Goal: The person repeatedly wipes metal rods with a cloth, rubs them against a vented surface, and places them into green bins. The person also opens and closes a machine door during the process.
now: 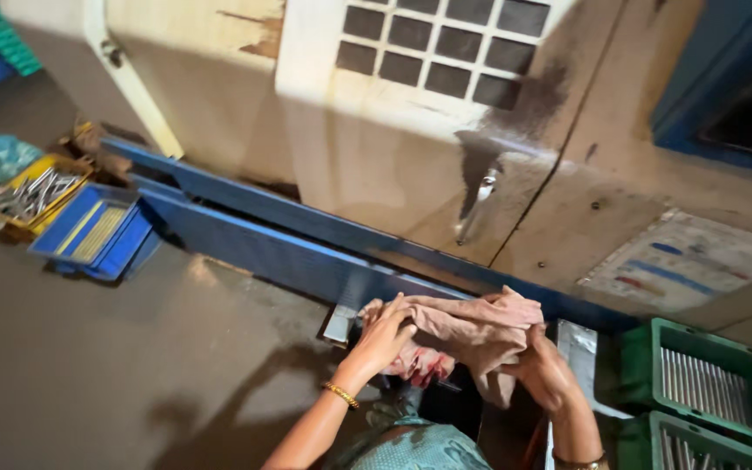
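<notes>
Both hands are closed on one pinkish cloth: the left hand grips its left end with fingers curled over the top, and the right hand clutches the bunched right side from below. By the look of it, the cloth is light, limp and soft, crumpled into folds with a reddish stain on its lower part; it should gather easily and not slip, and a pinch anywhere in a bunched fold would hold it, as both hands do now. It hangs between the hands, close to the person's body, just in front of the long blue rail. Behind the rail stands a cream machine housing with a gridded vent. Right of the cloth sit green crates of metal rods; far left of it, on the floor, lie blue trays and a yellow tray of metal pieces.
</notes>
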The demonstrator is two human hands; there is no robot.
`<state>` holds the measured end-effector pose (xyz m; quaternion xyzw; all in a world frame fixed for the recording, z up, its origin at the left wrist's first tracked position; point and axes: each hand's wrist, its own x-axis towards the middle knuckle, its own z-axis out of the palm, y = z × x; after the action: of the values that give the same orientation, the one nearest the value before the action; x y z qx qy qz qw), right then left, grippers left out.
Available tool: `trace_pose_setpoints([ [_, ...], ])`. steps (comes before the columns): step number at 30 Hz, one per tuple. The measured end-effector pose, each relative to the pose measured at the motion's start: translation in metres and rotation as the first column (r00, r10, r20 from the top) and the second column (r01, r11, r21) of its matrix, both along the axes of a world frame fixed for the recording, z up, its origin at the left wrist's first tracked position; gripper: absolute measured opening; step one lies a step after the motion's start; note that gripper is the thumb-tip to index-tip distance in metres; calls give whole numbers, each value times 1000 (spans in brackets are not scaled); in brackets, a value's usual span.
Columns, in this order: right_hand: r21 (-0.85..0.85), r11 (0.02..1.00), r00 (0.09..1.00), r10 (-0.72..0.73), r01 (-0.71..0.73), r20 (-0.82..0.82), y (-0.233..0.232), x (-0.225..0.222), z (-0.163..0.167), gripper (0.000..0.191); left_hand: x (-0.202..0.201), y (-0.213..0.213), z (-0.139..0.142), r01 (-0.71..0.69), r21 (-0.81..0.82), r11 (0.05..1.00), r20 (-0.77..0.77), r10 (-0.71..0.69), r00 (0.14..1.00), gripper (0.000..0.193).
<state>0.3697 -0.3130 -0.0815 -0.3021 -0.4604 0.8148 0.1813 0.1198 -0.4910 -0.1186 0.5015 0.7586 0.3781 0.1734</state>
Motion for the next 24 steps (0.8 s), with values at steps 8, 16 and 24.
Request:
trace_pose_setpoints([
  [8, -89, 850, 582, 275, -520, -765, -133, -64, -10, 82, 42, -43, -46, 90, 216, 972, 953, -191, -234, 35],
  [16, 489, 867, 989, -30, 98, -144, -186, -126, -32, 43, 33, -66, -23, -121, 99, 988, 981, -77, 178, 36],
  [24, 913, 365, 983, 84, -183, 163, -180, -122, -24, 52, 19, -79, -28, -132, 254, 958, 717, -95, 690, 60],
])
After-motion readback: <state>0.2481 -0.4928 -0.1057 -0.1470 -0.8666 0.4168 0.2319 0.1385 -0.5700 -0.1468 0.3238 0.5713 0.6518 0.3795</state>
